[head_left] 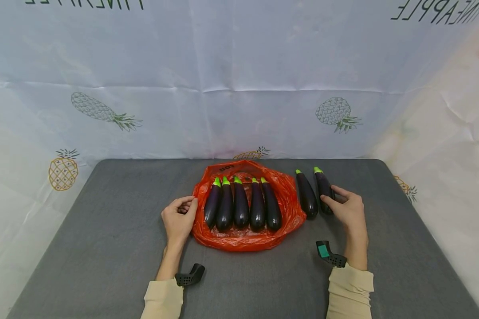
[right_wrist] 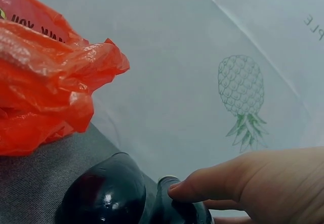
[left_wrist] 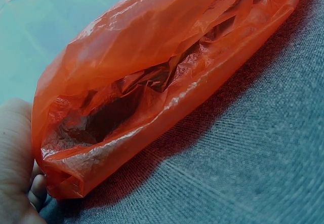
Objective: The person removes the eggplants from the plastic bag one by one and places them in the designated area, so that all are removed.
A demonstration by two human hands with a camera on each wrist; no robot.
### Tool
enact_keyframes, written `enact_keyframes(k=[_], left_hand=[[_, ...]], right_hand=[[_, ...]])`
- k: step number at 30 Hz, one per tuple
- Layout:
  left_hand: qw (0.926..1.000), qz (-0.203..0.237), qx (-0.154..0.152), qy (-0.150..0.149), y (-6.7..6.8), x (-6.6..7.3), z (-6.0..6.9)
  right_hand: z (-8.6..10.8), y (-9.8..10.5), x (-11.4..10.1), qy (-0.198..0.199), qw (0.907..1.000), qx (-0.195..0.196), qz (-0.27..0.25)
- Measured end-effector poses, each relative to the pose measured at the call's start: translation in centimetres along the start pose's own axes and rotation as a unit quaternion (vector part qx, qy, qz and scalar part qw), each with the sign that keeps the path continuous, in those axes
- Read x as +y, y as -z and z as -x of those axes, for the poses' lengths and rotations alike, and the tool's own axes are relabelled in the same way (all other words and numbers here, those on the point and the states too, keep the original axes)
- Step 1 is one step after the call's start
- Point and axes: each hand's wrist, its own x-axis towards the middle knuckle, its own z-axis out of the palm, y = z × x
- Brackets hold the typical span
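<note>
An orange-red plastic bag (head_left: 239, 243) lies spread on the table with its mouth open upward. Several dark purple eggplants (head_left: 241, 208) with green tips lie side by side in it. At the bag's left edge my left hand (head_left: 178, 219) pinches the plastic; the left wrist view shows the folded rim (left_wrist: 76, 171) against the fingers. My right hand (head_left: 348, 210) grips the rightmost eggplant (head_left: 323, 182) between thumb and fingers, to the right of the bag. Between that one and the bag lies another eggplant (head_left: 306, 195), touched by no hand.
A dark grey table (head_left: 104, 248) carries everything. Behind it hangs a pale cloth (head_left: 163, 119) printed with pineapples, meeting the table's back edge. Each wrist wears a black camera mount (head_left: 190, 274).
</note>
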Motion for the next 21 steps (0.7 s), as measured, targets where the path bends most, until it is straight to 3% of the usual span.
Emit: enact_keyframes(k=[21], left_hand=[[1.0, 0.002, 0.002, 0.002, -0.09, 0.07, 0.04]], right_hand=[[-0.25, 0.04, 0.48, -0.004, 0.9991, -0.042, 0.0]])
